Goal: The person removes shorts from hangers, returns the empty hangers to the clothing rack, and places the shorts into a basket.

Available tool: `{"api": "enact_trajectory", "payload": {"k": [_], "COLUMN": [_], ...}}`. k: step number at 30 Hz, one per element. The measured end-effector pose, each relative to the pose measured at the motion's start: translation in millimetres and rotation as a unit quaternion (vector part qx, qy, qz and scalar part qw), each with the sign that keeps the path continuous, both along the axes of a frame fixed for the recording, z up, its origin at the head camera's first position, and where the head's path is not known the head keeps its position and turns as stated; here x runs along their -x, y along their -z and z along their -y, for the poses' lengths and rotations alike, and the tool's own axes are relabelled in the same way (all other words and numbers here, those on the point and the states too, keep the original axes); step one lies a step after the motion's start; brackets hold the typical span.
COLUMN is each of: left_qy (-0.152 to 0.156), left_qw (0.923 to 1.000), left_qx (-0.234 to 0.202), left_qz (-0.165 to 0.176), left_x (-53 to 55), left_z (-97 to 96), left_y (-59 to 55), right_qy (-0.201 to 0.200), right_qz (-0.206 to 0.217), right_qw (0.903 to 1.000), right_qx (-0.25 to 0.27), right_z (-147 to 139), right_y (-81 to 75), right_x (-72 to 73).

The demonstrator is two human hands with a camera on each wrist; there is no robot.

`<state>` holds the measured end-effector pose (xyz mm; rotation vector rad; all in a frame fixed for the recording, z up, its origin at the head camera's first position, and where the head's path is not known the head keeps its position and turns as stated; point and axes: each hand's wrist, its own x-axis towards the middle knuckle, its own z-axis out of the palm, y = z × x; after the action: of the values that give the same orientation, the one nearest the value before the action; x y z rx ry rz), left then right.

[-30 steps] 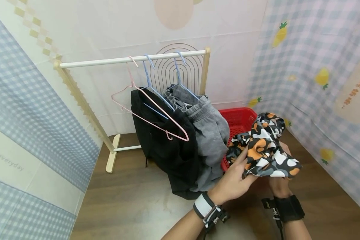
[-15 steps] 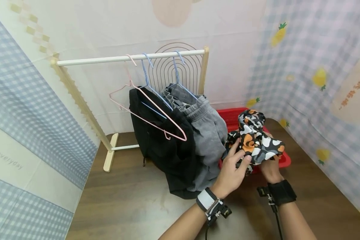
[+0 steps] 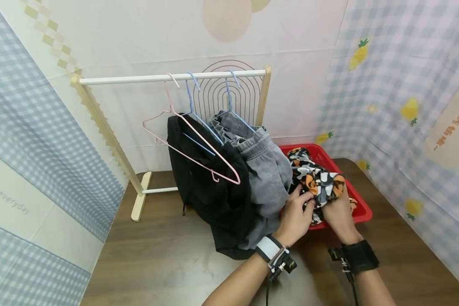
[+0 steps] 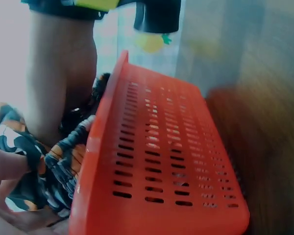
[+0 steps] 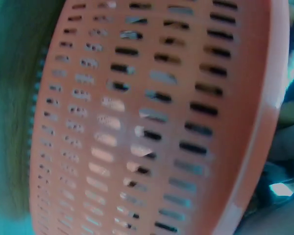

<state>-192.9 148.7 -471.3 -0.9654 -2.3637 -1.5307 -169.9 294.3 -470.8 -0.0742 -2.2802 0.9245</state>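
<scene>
1. A clothes rack of pale wood with a white rail [image 3: 126,80] is standing along the back edge of the brown wood-grain table [image 3: 164,255], its left foot resting near the back left corner.
2. A thin pink hanger [image 3: 191,158] is hanging from the rail in front of a black cloth garment [image 3: 214,204], which is hanging on a blue hanger [image 3: 190,102].
3. A grey garment with an elastic waistband [image 3: 269,165] is hanging just beside it on a second blue hanger [image 3: 229,95].
4. The left hand [image 3: 295,216] is pinching a crumpled black, white, grey and orange camouflage cloth [image 3: 317,182] between thumb and fingers.
5. The camouflage cloth is lying bunched within the rim of a red slotted plastic basket [image 3: 361,210], which is sitting near the table's back right corner.
6. The right hand [image 3: 338,214] is reaching over the basket's front rim; its fingers are hiding under the cloth, so its grip cannot be told.
</scene>
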Motion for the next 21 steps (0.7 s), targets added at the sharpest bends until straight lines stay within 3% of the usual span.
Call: {"api": "enact_trajectory", "payload": {"k": [3,6,12,15,18,19,21], "left_qy": [-0.023,-0.037,-0.05,-0.053,-0.055,-0.054,-0.048], "left_qw": [0.9984,0.9939,0.9819,0.9664,0.9472,0.9428,0.9421], "left_qx": [0.047,0.09,0.148,0.195,0.245,0.257,0.269], "left_qz": [-0.02,-0.052,-0.107,-0.159,-0.2,-0.204,-0.195], "left_x": [5.1,6.3,0.6,-1.9,-4.2,-5.1,-7.1], "left_z": [0.2,0.9,5.0,7.0,8.7,9.4,11.0], "left_y": [1.1,3.3,10.9,13.9,14.8,14.6,14.1], "right_qy": [-0.008,0.001,-0.004,-0.018,-0.021,-0.025,-0.031], "right_qz": [0.025,0.04,0.041,0.052,0.092,0.111,0.149], "right_qw": [0.9995,0.9992,0.999,0.9958,0.9858,0.9817,0.9744], "right_qx": [0.018,-0.002,-0.018,-0.073,-0.139,-0.153,-0.166], "right_z": [4.8,11.0,22.4,25.4,26.1,26.0,25.7], "right_y": [0.8,2.6,8.8,10.9,11.3,11.2,10.9], "right_x": [5.6,5.9,-0.2,-2.9,-3.5,-3.7,-3.7]}}
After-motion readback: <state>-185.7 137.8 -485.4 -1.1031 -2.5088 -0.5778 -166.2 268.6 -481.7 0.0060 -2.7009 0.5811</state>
